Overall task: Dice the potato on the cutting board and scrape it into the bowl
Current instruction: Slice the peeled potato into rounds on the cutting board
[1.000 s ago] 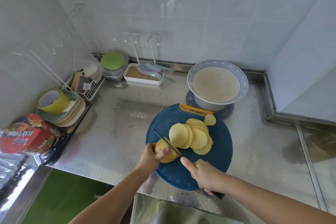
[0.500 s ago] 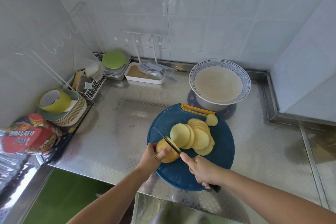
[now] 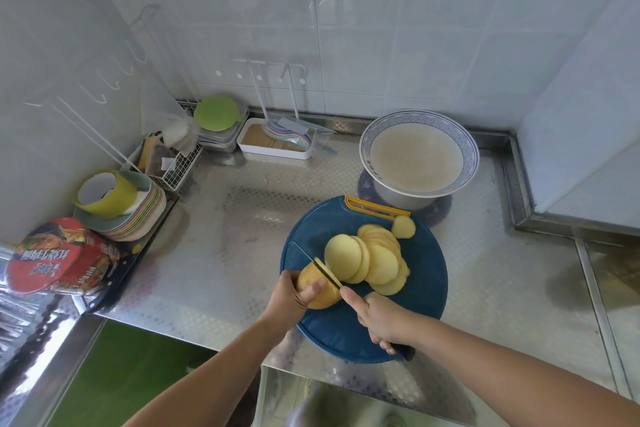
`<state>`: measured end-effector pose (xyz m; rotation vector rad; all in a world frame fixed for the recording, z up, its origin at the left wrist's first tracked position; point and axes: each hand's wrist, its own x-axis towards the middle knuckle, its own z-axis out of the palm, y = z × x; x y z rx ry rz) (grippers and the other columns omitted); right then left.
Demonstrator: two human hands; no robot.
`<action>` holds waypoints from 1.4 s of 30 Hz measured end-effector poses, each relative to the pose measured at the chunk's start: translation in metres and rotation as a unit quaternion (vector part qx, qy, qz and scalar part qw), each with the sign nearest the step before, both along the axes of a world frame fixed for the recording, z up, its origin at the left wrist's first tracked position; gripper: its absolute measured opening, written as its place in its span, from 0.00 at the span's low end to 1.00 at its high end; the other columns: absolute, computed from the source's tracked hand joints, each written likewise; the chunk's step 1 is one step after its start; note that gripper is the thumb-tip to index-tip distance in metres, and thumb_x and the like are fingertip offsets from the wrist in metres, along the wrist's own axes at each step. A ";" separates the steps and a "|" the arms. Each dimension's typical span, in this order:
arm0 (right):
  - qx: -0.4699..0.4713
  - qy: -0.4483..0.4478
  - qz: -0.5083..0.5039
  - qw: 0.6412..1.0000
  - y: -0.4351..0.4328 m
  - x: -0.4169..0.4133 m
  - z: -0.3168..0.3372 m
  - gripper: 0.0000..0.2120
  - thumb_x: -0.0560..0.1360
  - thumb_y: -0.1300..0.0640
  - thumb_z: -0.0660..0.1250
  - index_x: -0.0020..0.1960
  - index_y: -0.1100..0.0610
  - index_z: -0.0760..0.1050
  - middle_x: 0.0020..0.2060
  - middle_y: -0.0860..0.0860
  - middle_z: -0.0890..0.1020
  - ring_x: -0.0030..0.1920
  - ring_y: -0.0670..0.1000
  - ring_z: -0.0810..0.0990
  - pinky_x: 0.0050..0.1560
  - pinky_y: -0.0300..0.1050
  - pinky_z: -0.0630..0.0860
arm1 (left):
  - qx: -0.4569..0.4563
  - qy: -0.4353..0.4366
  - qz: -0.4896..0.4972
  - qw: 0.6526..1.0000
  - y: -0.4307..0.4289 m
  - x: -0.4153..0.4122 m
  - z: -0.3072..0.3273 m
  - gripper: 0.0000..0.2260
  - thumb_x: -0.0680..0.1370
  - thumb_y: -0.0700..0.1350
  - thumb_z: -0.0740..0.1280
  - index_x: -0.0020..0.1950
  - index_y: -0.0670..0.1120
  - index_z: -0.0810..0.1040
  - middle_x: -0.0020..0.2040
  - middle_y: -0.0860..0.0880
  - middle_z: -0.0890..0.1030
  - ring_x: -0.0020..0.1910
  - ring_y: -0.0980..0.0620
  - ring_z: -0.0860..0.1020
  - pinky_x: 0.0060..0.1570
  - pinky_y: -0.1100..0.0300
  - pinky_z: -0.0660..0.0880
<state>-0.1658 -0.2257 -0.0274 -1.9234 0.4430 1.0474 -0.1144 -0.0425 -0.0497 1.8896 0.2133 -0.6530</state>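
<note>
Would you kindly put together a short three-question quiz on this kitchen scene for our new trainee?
1. True or false: the pale round potato slices already lie in the blue-rimmed white bowl.
2. Fill in: the right hand grips the black-handled ____.
3. On the round blue cutting board, the left hand holds: A) the uncut potato end; B) a spoon; C) nothing.
Key: 1 false; 2 knife; 3 A.
</note>
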 end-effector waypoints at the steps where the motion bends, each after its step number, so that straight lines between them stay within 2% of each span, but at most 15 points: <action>1: 0.003 0.000 0.000 1.000 0.000 0.001 0.000 0.31 0.76 0.26 0.45 0.35 0.54 0.61 0.25 0.53 0.67 0.19 0.48 0.62 0.23 0.39 0.66 | 0.003 0.000 0.001 1.000 0.000 0.000 0.000 0.38 0.62 0.69 0.72 0.60 0.45 0.68 0.54 0.47 0.76 0.51 0.53 0.76 0.43 0.65 0.74; 3: 0.012 0.003 -0.006 1.000 -0.001 0.002 -0.002 0.31 0.76 0.26 0.46 0.35 0.54 0.60 0.25 0.53 0.67 0.19 0.48 0.62 0.23 0.39 0.65 | 0.006 0.000 0.006 1.000 0.001 0.001 0.000 0.34 0.63 0.65 0.69 0.60 0.44 0.68 0.55 0.46 0.76 0.51 0.53 0.76 0.43 0.65 0.74; 4: 0.012 0.000 -0.007 1.000 -0.002 0.003 -0.003 0.31 0.75 0.26 0.46 0.35 0.54 0.60 0.25 0.53 0.67 0.18 0.48 0.62 0.23 0.39 0.65 | 0.004 0.003 0.005 1.000 0.001 0.001 0.000 0.35 0.63 0.66 0.69 0.60 0.44 0.68 0.55 0.46 0.76 0.50 0.54 0.76 0.44 0.65 0.75; 9: 0.019 0.000 -0.018 1.000 -0.003 0.002 -0.006 0.30 0.76 0.28 0.47 0.34 0.54 0.59 0.20 0.49 0.63 0.17 0.47 0.61 0.22 0.39 0.63 | -0.005 -0.002 0.003 1.000 0.004 0.001 0.000 0.54 0.46 0.80 0.66 0.60 0.45 0.69 0.53 0.47 0.77 0.53 0.51 0.77 0.52 0.58 0.77; 14: 0.028 -0.007 -0.034 0.999 -0.006 0.004 -0.002 0.30 0.76 0.28 0.47 0.34 0.54 0.58 0.17 0.45 0.61 0.18 0.47 0.59 0.23 0.40 0.61 | -0.023 0.000 0.036 0.999 0.005 -0.004 -0.001 0.56 0.45 0.80 0.66 0.61 0.44 0.70 0.55 0.46 0.78 0.53 0.50 0.78 0.48 0.61 0.76; 16: 0.029 -0.022 -0.030 0.999 -0.007 0.005 -0.002 0.30 0.76 0.28 0.47 0.34 0.54 0.60 0.17 0.46 0.63 0.18 0.47 0.61 0.22 0.39 0.63 | -0.040 0.003 0.061 0.997 0.004 -0.009 0.000 0.53 0.47 0.78 0.68 0.61 0.44 0.70 0.54 0.47 0.78 0.52 0.51 0.78 0.45 0.64 0.75; 19: 0.053 -0.022 -0.042 0.997 -0.009 0.009 0.002 0.30 0.77 0.28 0.48 0.35 0.54 0.62 0.20 0.48 0.65 0.19 0.47 0.62 0.23 0.39 0.65 | -0.049 0.006 0.085 0.995 0.005 -0.016 0.003 0.40 0.63 0.71 0.70 0.62 0.42 0.71 0.52 0.48 0.78 0.50 0.54 0.77 0.41 0.66 0.73; 21: 0.097 0.011 -0.074 0.992 -0.012 0.013 0.006 0.30 0.77 0.28 0.50 0.37 0.55 0.63 0.22 0.48 0.65 0.21 0.47 0.62 0.23 0.39 0.64 | -0.041 -0.001 0.095 0.995 0.007 -0.017 0.002 0.33 0.70 0.65 0.67 0.63 0.40 0.72 0.52 0.47 0.79 0.50 0.54 0.77 0.39 0.67 0.73; 25: 0.182 0.075 -0.153 0.968 -0.022 0.021 0.015 0.30 0.75 0.26 0.52 0.36 0.54 0.63 0.24 0.49 0.62 0.22 0.47 0.59 0.23 0.38 0.60 | -0.027 -0.012 0.098 0.995 0.010 -0.013 0.004 0.23 0.77 0.56 0.62 0.62 0.39 0.74 0.52 0.47 0.80 0.49 0.54 0.78 0.40 0.68 0.74; 29: 0.194 0.077 -0.166 0.964 -0.029 0.022 0.019 0.31 0.74 0.26 0.52 0.34 0.54 0.63 0.24 0.49 0.62 0.22 0.47 0.59 0.23 0.38 0.60 | -0.027 -0.008 0.076 0.997 0.010 -0.014 0.003 0.24 0.78 0.57 0.59 0.66 0.41 0.71 0.56 0.47 0.78 0.54 0.51 0.76 0.46 0.67 0.74; 31: 0.197 0.076 -0.159 0.965 -0.031 0.019 0.022 0.32 0.74 0.25 0.52 0.34 0.54 0.63 0.24 0.50 0.62 0.22 0.47 0.59 0.23 0.38 0.60 | -0.037 0.009 0.066 0.997 0.009 -0.015 0.004 0.24 0.79 0.57 0.57 0.69 0.44 0.67 0.60 0.46 0.76 0.58 0.50 0.75 0.54 0.63 0.73; 33: 0.198 0.072 -0.147 0.966 -0.031 0.017 0.027 0.32 0.74 0.25 0.51 0.34 0.54 0.64 0.24 0.50 0.62 0.22 0.47 0.59 0.23 0.39 0.60 | -0.045 0.019 0.058 0.997 0.005 -0.014 0.005 0.23 0.80 0.57 0.56 0.71 0.45 0.65 0.62 0.47 0.74 0.60 0.49 0.74 0.58 0.60 0.70; 36: 0.206 0.071 -0.135 0.967 -0.029 0.014 0.033 0.32 0.75 0.26 0.50 0.34 0.54 0.64 0.24 0.50 0.61 0.21 0.47 0.59 0.23 0.38 0.60 | -0.037 0.010 0.022 0.999 0.002 -0.012 0.008 0.23 0.80 0.56 0.57 0.71 0.45 0.63 0.62 0.47 0.72 0.59 0.50 0.72 0.55 0.61 0.68; 39: 0.208 0.064 -0.125 0.968 -0.027 0.010 0.038 0.31 0.75 0.26 0.51 0.34 0.54 0.64 0.24 0.50 0.62 0.22 0.47 0.59 0.23 0.38 0.60 | -0.028 0.008 -0.016 0.999 0.007 -0.010 0.004 0.28 0.77 0.55 0.64 0.71 0.44 0.60 0.64 0.45 0.72 0.60 0.50 0.73 0.54 0.62 0.72; 42: 0.210 0.045 -0.122 0.969 -0.024 0.006 0.047 0.31 0.76 0.27 0.51 0.34 0.55 0.64 0.24 0.50 0.62 0.21 0.47 0.59 0.23 0.38 0.60 | -0.035 0.019 -0.035 0.999 0.011 -0.008 0.002 0.28 0.76 0.52 0.68 0.70 0.45 0.61 0.62 0.46 0.72 0.58 0.51 0.74 0.47 0.66 0.74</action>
